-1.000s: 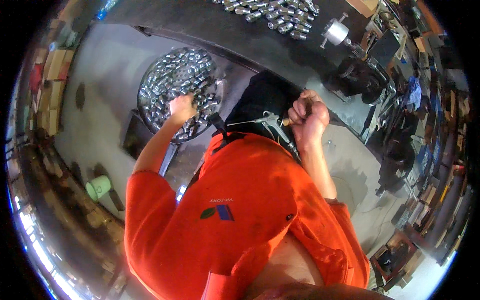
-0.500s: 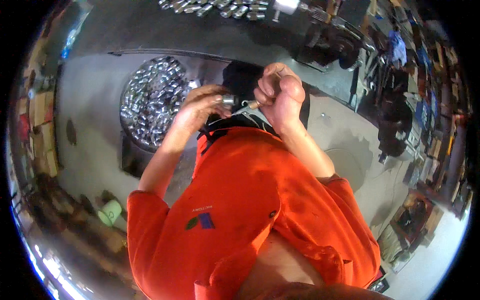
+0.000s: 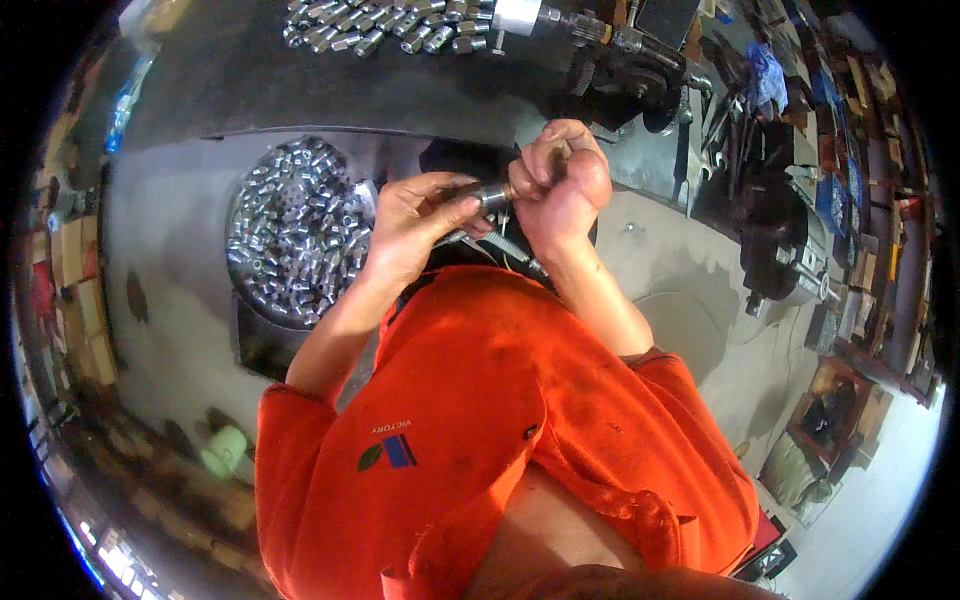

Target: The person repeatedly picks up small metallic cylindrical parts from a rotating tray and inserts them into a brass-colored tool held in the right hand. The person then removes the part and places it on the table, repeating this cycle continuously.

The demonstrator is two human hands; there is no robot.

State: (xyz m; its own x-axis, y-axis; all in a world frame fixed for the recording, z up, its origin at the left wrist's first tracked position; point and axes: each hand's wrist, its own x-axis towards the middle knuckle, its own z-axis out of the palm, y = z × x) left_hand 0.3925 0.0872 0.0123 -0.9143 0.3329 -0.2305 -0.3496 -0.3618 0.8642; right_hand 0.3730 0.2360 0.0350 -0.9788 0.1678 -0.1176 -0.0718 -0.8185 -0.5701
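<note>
My left hand (image 3: 415, 222) pinches a short, shiny cylindrical metal fitting (image 3: 489, 196) between thumb and fingers, above my lap. Close against its right end, my right hand (image 3: 562, 185) is closed like a fist. A small brownish end shows between the right fingers and the fitting; the rest of what that hand holds is hidden. Below the hands, a ribbed, grey, rod-like piece (image 3: 508, 246) slants down to the right. Left of my left hand stands a round container (image 3: 231, 262) heaped with small metal fittings (image 3: 300, 225).
On the dark bench (image 3: 230, 85) ahead, several hexagonal metal fittings (image 3: 400, 25) lie in rows. A machine with a shaft and gears (image 3: 635, 65) stands at the right. Further right are a blue cloth (image 3: 766, 78) and cluttered shelves. A pale green container (image 3: 224, 450) sits lower left.
My left hand has moved right, bringing the metal fitting against my right hand. The right hand stays closed in nearly the same place. The view has shifted slightly.
</note>
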